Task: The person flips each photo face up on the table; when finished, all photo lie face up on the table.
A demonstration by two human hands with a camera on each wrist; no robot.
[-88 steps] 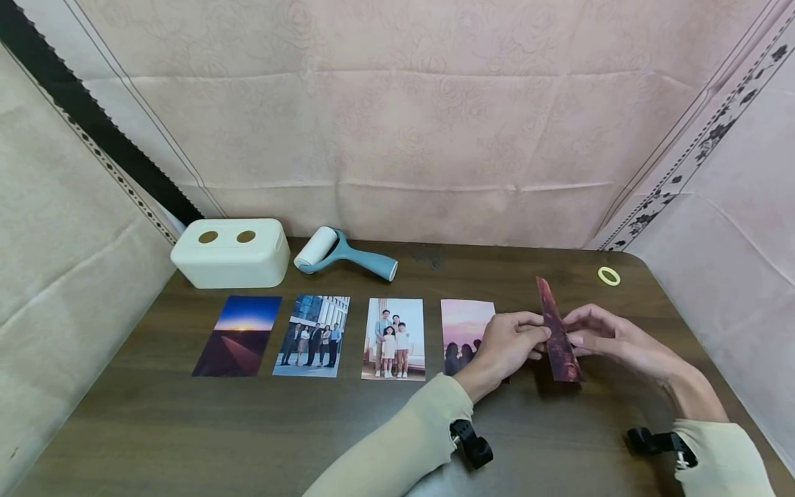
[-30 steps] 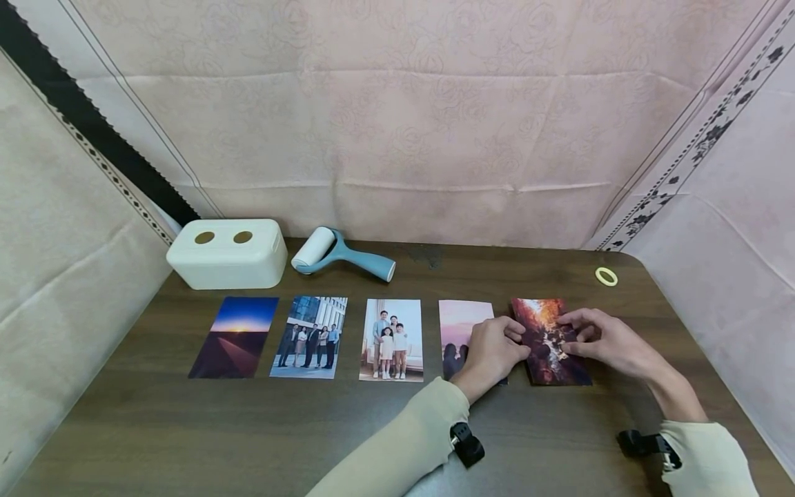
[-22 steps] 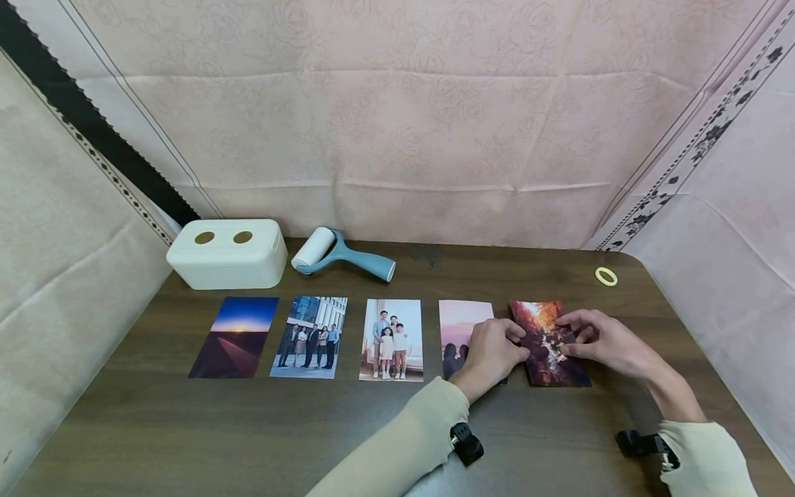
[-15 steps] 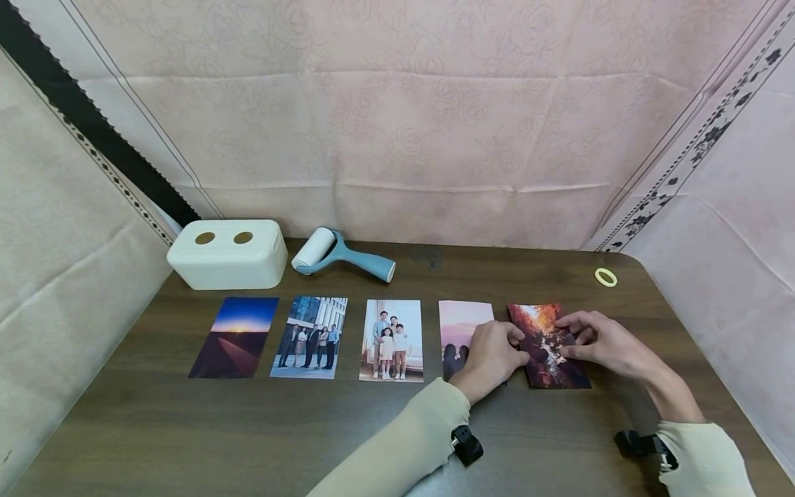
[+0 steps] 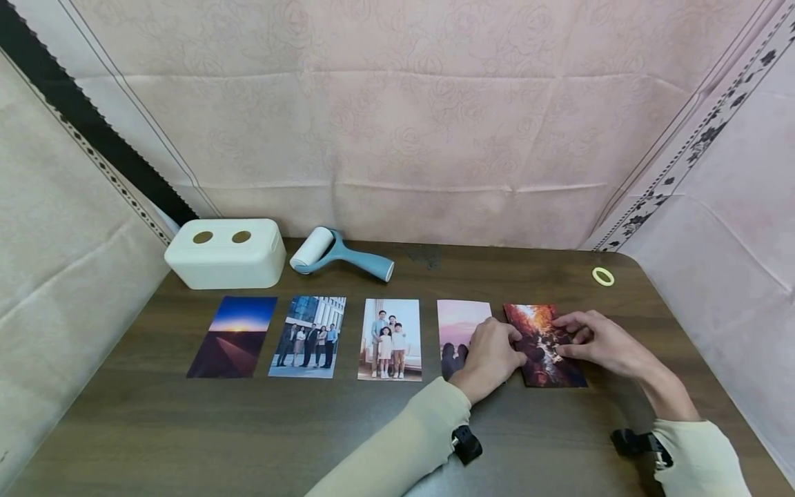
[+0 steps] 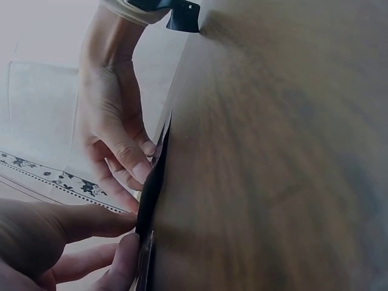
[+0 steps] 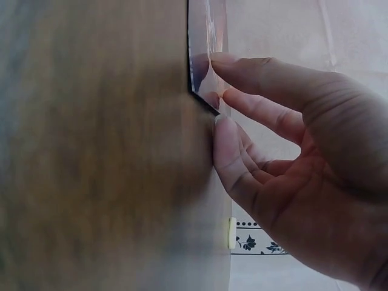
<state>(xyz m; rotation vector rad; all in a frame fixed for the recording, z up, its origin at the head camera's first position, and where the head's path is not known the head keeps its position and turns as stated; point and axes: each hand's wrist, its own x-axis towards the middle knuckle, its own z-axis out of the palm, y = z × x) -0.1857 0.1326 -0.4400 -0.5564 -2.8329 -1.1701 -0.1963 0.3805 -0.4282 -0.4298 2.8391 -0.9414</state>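
Observation:
In the head view, a photo with a fiery orange and dark red picture (image 5: 546, 348) lies face up between the hands, at the right end of a row of photos. My left hand (image 5: 491, 352) pinches its left edge and partly covers the pink photo (image 5: 462, 321) beside it. The right hand (image 5: 599, 342) pinches the opposite edge, thumb over the picture. Seen from the left wrist, the fiery photo (image 6: 151, 188) is nearly edge-on and slightly bowed, both hands at its edges. From the right wrist, thumb and fingers hold its corner (image 7: 203, 79).
Further left lie a family photo (image 5: 390, 338), a group photo (image 5: 307, 338) and a sunset photo (image 5: 232, 338). Behind them stand a white box with two holes (image 5: 226, 255) and a blue-handled lint roller (image 5: 341, 255). A pale yellow ring (image 5: 602, 276) lies at the back right.
The fiery photo was tilted up nearly edge-on between both hands; it is now laid down face up. Over the last second it has shifted slightly toward the left and nearer, hands still on it.

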